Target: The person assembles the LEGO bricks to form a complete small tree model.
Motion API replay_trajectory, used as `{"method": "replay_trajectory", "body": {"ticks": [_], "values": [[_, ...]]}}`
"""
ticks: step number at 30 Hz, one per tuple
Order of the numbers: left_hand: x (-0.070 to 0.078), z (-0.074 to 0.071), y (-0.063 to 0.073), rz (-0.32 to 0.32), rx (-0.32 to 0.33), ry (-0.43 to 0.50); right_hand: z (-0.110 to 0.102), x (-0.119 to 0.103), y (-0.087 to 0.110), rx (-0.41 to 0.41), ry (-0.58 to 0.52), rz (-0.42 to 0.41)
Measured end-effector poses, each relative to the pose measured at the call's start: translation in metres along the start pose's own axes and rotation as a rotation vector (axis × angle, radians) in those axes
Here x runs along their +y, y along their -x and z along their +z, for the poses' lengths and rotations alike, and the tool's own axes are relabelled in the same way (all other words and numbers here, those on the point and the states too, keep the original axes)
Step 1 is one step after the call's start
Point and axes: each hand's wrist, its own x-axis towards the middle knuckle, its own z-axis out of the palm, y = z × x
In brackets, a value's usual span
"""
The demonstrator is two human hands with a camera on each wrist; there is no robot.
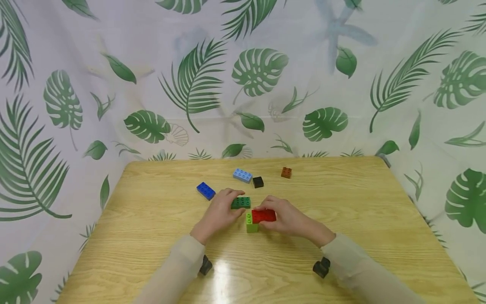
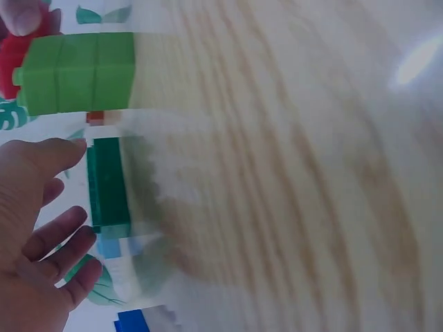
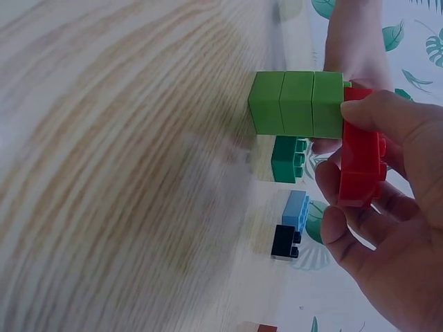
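Observation:
My right hand [image 1: 287, 216] pinches a red toy building brick [image 3: 360, 166] between thumb and fingers. One end of the red brick sits at the top of a lime green stack of bricks [image 1: 252, 227], and its other end juts out to the right. Three lime green layers show in the right wrist view. Just behind the stack lies a dark green brick [image 1: 243, 202], studs up on the table. Around its left end is my left hand [image 2: 31, 228], fingers loosely spread; whether they touch the brick is unclear.
Farther back on the wooden table [image 1: 152, 236] lie a blue brick [image 1: 206, 191], a light blue brick [image 1: 242, 175], a black brick [image 1: 258, 182] and a brown brick [image 1: 286, 172]. A leaf-patterned cloth [image 1: 273, 126] hangs behind the table and at its sides.

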Motion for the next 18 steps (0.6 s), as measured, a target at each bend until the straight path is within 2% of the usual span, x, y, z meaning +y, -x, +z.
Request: {"method": "replay_trajectory", "body": {"ticks": [5, 12, 18], "values": [[-0.004, 0.005, -0.004, -0.012, -0.015, -0.047, 0.001, 0.001, -0.001, 0.011, -0.009, -0.004], [-0.011, 0.013, -0.008, -0.042, -0.078, -0.098, 0.004, 0.002, 0.0, 0.01, -0.021, -0.006], [-0.014, 0.015, -0.012, -0.028, -0.062, -0.117, 0.003, 0.003, 0.001, 0.009, -0.019, 0.002]]}}
